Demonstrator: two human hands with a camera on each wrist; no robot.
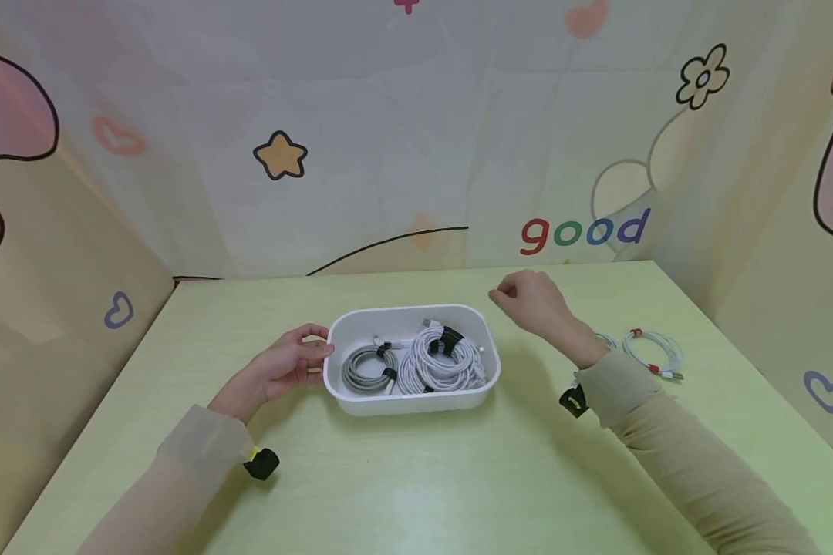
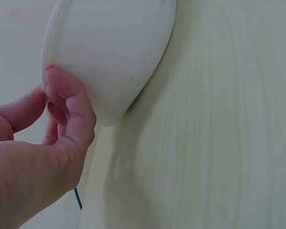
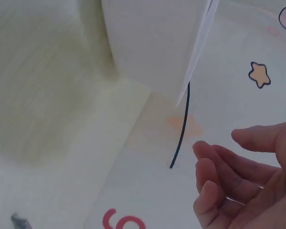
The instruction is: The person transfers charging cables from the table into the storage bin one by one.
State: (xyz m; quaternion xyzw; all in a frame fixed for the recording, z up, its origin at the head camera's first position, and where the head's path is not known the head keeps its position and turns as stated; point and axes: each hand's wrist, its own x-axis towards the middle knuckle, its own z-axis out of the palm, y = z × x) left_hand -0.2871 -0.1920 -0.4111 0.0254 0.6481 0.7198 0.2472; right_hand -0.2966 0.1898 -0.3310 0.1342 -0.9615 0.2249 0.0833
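A white plastic storage bin [image 1: 416, 402] stands on the table with coiled cables inside. A grey cable coil [image 1: 350, 376] with black straps lies in its left half; white cable coils [image 1: 416, 376], also strapped in black, fill the right. My left hand [image 1: 295, 362] grips the bin's left end; in the left wrist view, the thumb is at the rim and the curled fingers [image 2: 76, 102] touch the outer wall. Beyond the bin's right end, my right hand [image 1: 531, 303] hovers above the table. Its fingers [image 3: 209, 195] are loosely bent, holding nothing, with the thumb apart.
On the table's right side lies a pale cable coil [image 1: 666, 347] with red ties, and part of another light cable [image 1: 607, 339] shows behind the right forearm. A printed cloth backdrop [image 1: 389, 154] encloses the table [image 1: 416, 486] at the back and sides.
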